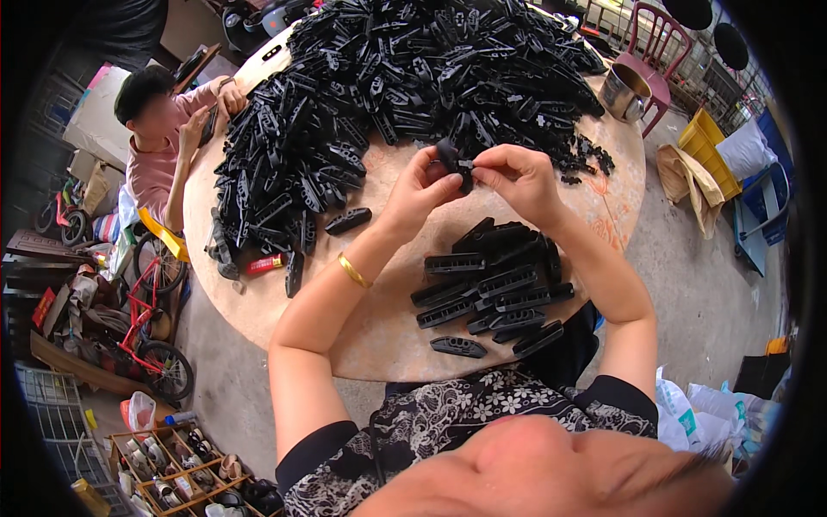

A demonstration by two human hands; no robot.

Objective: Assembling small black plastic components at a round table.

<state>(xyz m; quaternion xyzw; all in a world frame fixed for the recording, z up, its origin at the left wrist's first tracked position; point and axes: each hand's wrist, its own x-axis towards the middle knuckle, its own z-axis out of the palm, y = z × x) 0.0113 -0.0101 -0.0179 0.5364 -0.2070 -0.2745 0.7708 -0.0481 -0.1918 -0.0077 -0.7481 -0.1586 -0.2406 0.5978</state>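
Observation:
Over the middle of the round table, my left hand (pixel 420 191) grips a black plastic part (pixel 449 155), fingers curled round it. My right hand (pixel 524 179) pinches at the part's right side with thumb and forefinger; whether a separate small piece is between them I cannot make out. Beyond both hands spreads a large heap of long black plastic parts (pixel 405 73). Closer to me, between my forearms, lies a smaller stack of similar black parts (pixel 500 280). One loose black part (pixel 348 221) rests beside my left forearm. Small black pieces (pixel 590 158) are scattered right of the heap.
The round table (pixel 603 202) has a metal pot (pixel 625 91) at its right rim and a red packet (pixel 264 264) on the left. Another person (pixel 159 142) sits at the left edge, holding a dark part. A red chair (pixel 656 52) and a bicycle (pixel 142 323) stand around.

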